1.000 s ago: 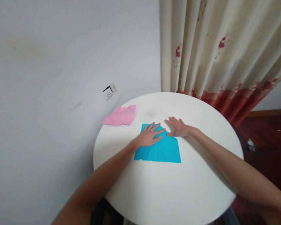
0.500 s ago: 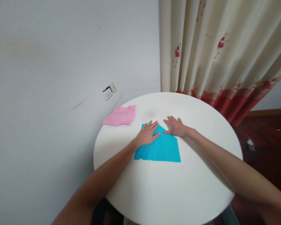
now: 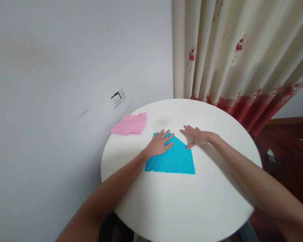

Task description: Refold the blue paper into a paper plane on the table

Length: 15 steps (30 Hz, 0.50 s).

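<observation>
A blue sheet of paper (image 3: pixel 175 161) lies on the round white table (image 3: pixel 181 205), with creases across it and a slanted upper right edge. My left hand (image 3: pixel 161 143) rests flat on its upper left part, fingers spread, covering some of the paper. At the slanted edge is my right hand (image 3: pixel 194 136), its fingers stretched out and the thumb at the paper's right corner. Whether that thumb touches the paper I cannot tell. Neither hand grasps anything.
A creased pink sheet of paper (image 3: pixel 131 124) lies at the table's far left, close to the wall. On the wall is a white power socket (image 3: pixel 115 100). A cream curtain (image 3: pixel 217 67) with red flowers hangs behind the table.
My right hand has slid right and slightly down along the slanted edge, so more of that edge shows. My left hand and the blue paper stay almost in place.
</observation>
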Motion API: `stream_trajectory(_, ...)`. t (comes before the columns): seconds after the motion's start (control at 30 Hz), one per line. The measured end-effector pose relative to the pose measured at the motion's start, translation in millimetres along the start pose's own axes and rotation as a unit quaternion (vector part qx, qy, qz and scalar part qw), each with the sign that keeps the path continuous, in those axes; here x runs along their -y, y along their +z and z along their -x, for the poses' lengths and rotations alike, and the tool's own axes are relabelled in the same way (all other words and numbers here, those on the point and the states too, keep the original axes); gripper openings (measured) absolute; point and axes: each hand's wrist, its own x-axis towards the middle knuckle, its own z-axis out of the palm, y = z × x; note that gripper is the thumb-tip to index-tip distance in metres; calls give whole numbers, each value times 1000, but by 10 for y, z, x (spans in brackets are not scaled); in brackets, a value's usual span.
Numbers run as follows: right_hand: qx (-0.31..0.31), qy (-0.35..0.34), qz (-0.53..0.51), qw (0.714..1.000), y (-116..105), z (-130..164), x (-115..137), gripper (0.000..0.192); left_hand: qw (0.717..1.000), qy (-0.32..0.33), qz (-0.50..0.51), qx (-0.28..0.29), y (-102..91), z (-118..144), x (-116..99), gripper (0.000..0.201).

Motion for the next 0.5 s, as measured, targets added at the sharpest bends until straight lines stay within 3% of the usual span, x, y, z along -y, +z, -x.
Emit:
stream_trajectory(0.3, 37, -25, -26, 999, -99, 88, -74, 119, 1000, 1, -2, -3, -26, 9, -18, 60)
stream_trajectory(0.4, -2, -40, -61, 997, -73, 71, -68, 103, 1000, 1, -3, -3, -18, 7, -14, 60)
stream_trajectory(0.5, -77, -9, -64, 995, 37, -33, 21, 87, 1000, 4, -7, -3, -12, 6, -16, 60)
